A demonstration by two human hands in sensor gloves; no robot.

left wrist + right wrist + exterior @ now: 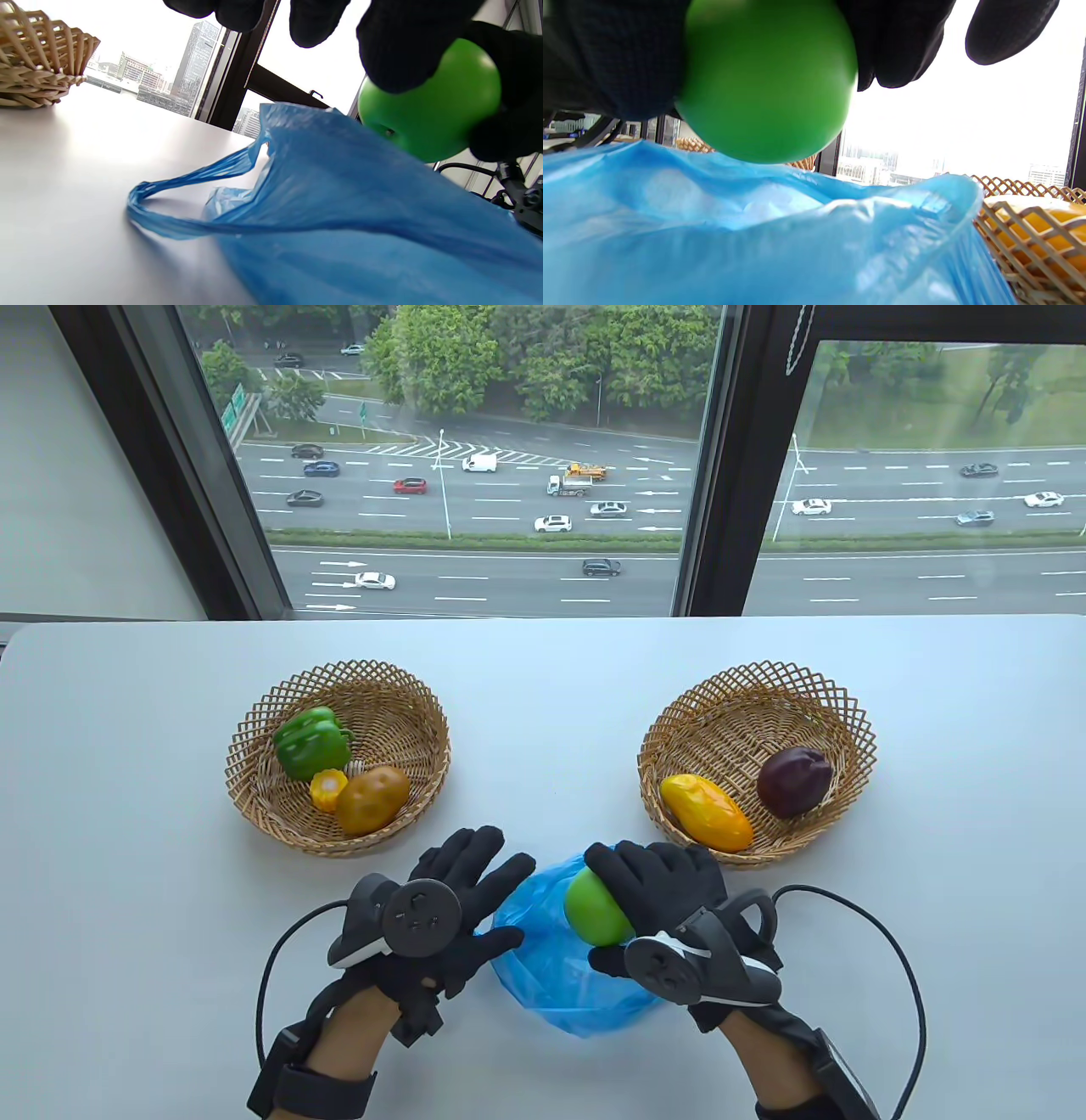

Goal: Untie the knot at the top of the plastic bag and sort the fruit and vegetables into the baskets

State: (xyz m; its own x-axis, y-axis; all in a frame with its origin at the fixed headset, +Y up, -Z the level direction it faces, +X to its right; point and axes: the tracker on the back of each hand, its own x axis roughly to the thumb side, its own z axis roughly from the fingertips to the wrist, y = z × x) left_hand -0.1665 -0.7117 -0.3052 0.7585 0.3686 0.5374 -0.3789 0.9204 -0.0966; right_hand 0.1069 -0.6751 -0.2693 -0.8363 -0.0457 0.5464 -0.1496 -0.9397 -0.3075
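- White counter point(127, 780) is seen carrying everything; the blue bag point(551, 976), already untied, is slumped at its near edge.
- The sorting step is judged under way: the right basket point(848, 712), beyond the bag, is where fruit belongs.
- The green apple point(594, 909) is gripped by the right hand point(670, 899) above the bag; the left hand point(458, 916) is spread flat beside the bag.

1. Left of the crumpled blue plastic bag point(560, 984), farther back: round wicker basket point(254, 780) holding green pepper point(310, 742), yellow corn piece point(326, 790), brown potato point(372, 799).
2. Right of the bag, farther back: second woven basket point(848, 729) holding yellow mango point(706, 812), dark purple fruit point(793, 781).
3. Above the bag: round green apple point(594, 909).
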